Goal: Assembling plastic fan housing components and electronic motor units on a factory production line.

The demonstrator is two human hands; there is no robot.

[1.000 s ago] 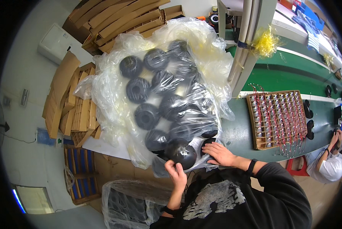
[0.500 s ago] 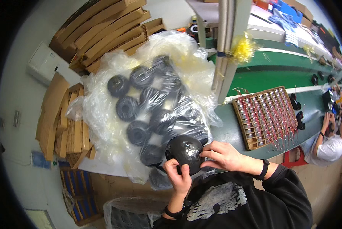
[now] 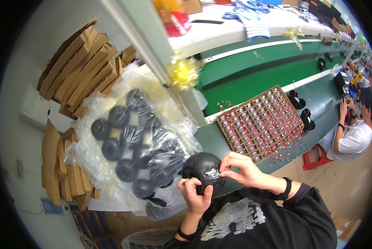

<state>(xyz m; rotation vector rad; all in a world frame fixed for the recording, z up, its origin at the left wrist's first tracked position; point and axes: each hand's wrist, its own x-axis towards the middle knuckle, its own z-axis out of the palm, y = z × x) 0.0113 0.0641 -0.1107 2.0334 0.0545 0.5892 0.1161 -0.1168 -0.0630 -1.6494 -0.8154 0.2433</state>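
My left hand (image 3: 196,197) grips a round black plastic shell (image 3: 200,162) from its near left side, thumb and fingers curled against it. The shell is domed and glossy, with a bright shiny patch facing up and a perforated-looking area on its left. At the shell's right side my right hand (image 3: 240,169) is closed in a pinch, fingertips right by the shiny patch. Whatever lies between those fingertips is too small to make out. Just left of the shell, several similar black round shells (image 3: 111,148) lie under clear plastic film (image 3: 80,137).
A cardboard grid tray (image 3: 260,124) of small metal parts with red wires sits on the green bench (image 3: 211,139). Black parts (image 3: 307,119) lie beside it. A post (image 3: 153,41) rises behind the film. Flattened cartons (image 3: 76,66) stand at left; a person (image 3: 352,137) sits at right.
The view has swung right, so the bench and tray appear farther left. My left hand keeps hold of the shell. The right hand's fingertips have drawn together beside the shiny patch.
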